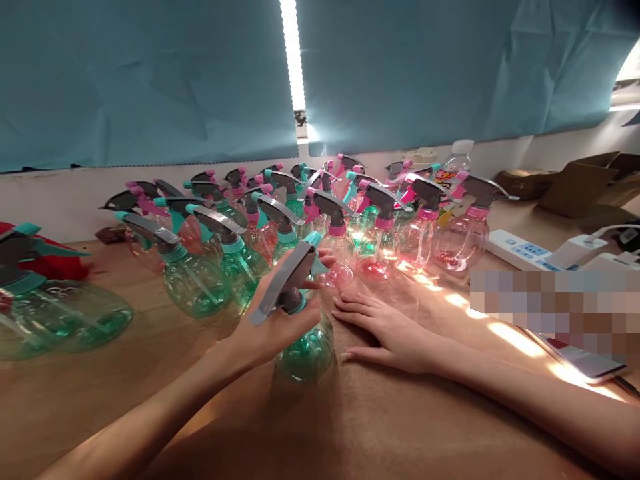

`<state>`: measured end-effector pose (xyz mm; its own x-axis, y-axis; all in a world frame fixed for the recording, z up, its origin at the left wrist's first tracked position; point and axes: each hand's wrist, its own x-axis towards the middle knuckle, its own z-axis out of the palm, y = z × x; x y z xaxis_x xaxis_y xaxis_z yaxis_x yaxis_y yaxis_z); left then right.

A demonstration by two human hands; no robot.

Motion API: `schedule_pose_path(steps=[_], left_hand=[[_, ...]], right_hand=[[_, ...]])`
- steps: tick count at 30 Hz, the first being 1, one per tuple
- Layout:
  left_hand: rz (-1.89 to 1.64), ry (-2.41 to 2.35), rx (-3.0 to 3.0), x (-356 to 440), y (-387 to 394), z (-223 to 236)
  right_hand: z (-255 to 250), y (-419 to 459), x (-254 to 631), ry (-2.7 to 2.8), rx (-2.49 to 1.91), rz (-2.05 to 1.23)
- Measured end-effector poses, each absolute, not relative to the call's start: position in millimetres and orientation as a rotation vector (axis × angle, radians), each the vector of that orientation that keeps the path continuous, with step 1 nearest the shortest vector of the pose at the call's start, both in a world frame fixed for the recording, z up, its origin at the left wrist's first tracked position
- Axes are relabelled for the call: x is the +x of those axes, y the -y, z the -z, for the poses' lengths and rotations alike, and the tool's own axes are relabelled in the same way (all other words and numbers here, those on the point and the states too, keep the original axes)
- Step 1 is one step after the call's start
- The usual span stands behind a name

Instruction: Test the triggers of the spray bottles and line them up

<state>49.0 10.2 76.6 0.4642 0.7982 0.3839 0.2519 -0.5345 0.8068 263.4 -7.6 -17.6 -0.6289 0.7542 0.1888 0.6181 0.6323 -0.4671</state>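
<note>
My left hand (270, 327) is wrapped round the neck of a green see-through spray bottle (306, 353), just under its grey and teal trigger head. This bottle stands a little tilted near the middle of the table. Just right of it, my right hand (383, 327) rests flat on the tabletop with its fingers stretched out, holding nothing. Behind both hands stand several spray bottles: green ones (197, 287) with teal collars on the left, and pink ones (463, 243) with pink collars on the right.
More green bottles (95, 317) stand at the far left beside a red item (65, 263). To the right are a white power strip (525, 250) with plugs, a phone (583, 357) and cardboard boxes (575, 183). A clear drink bottle (457, 160) stands at the back before the wall.
</note>
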Motion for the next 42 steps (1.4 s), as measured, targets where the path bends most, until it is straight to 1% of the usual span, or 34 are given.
schedule_pose_path(steps=[7, 12, 16, 22, 34, 42], left_hand=[[-0.985, -0.918, 2.003, 45, -1, -82], [-1.051, -0.866, 1.99, 48, -3, -79], [-0.961, -0.938, 1.988, 53, -1, -81], [-0.997, -0.889, 1.996, 52, -4, -77], [-0.922, -0.988, 1.948, 54, 1, -85], [-0.961, -0.967, 2.042, 55, 0, -88]], right_hand=[[16, 7, 262, 2.488, -1.082, -0.53], [18, 7, 263, 2.479, -1.089, -0.527], [21, 7, 264, 2.449, -1.074, -0.538], [23, 7, 263, 2.431, -1.048, -0.531], [22, 7, 264, 2.448, -1.056, -0.521], [23, 7, 264, 2.442, -1.054, -0.509]])
